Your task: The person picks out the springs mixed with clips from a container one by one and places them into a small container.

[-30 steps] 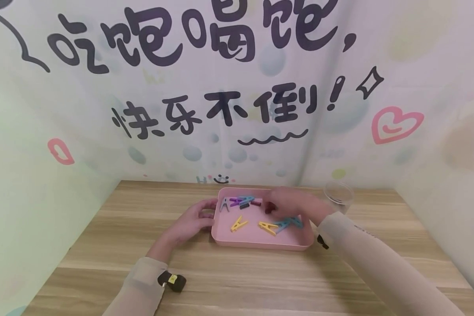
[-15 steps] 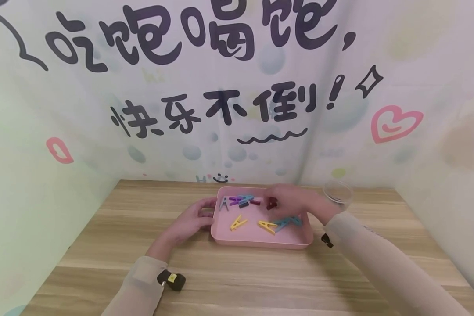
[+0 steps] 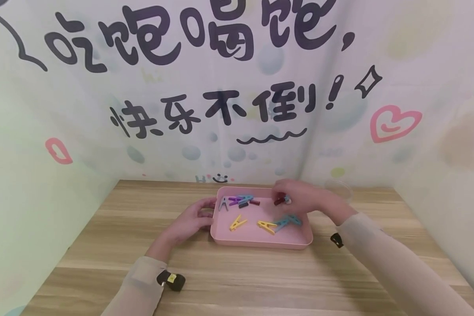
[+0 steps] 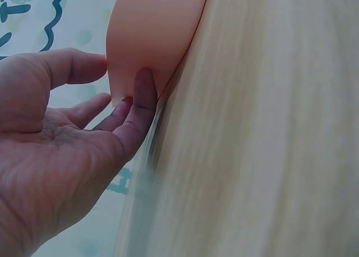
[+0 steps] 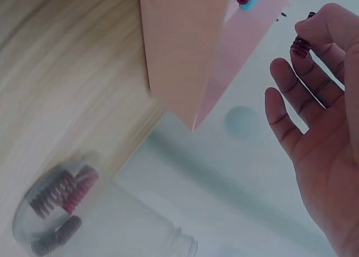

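My right hand (image 3: 300,195) is over the back right of the pink tray (image 3: 260,242). Between thumb and forefinger it pinches a dark red coil spring (image 5: 302,46), while its other fingers stay spread. My left hand (image 3: 191,221) touches the tray's left wall from outside; in the left wrist view its thumb meets the rim and a bent finger lies against the wall. Inside the tray are yellow clothespins (image 3: 267,226), blue ones (image 3: 282,223), a purple one (image 3: 234,201) and a grey one (image 3: 224,204). A black spring (image 3: 243,205) and another dark red spring (image 3: 255,202) lie near them.
A clear plastic jar (image 5: 151,218) with several springs (image 5: 53,195) inside stands right of the tray, partly behind my right arm in the head view. The wooden table (image 3: 237,281) ends at a printed cloth backdrop (image 3: 174,158).
My right hand has lifted a dark red spring from the tray and moved right with it, its forearm shifting right too. The left hand keeps its place at the tray.
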Motion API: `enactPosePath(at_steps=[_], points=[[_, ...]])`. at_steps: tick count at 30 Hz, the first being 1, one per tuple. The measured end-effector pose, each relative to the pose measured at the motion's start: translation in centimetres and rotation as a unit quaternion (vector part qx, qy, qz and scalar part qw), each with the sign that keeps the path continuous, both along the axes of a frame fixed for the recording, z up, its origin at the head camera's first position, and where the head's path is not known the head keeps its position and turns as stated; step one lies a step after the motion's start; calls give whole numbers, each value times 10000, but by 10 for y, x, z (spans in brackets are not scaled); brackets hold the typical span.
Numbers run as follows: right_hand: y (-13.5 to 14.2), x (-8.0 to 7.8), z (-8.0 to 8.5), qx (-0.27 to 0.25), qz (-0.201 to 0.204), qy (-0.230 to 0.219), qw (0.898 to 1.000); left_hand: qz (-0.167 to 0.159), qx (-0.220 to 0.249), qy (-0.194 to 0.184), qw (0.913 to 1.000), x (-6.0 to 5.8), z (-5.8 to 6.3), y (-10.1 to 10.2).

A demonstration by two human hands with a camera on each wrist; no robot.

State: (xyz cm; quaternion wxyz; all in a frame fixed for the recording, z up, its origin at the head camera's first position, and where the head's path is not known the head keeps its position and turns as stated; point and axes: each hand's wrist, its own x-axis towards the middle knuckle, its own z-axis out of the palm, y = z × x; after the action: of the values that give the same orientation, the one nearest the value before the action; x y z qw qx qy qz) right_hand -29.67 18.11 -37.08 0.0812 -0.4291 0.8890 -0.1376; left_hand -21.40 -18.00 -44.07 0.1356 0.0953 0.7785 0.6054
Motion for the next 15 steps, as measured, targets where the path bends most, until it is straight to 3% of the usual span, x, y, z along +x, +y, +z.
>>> enactPosePath(at_steps=[15], points=[[38,2,18,-348,-237,246,9988,-9,-69,-10,10000,0,0,0]])
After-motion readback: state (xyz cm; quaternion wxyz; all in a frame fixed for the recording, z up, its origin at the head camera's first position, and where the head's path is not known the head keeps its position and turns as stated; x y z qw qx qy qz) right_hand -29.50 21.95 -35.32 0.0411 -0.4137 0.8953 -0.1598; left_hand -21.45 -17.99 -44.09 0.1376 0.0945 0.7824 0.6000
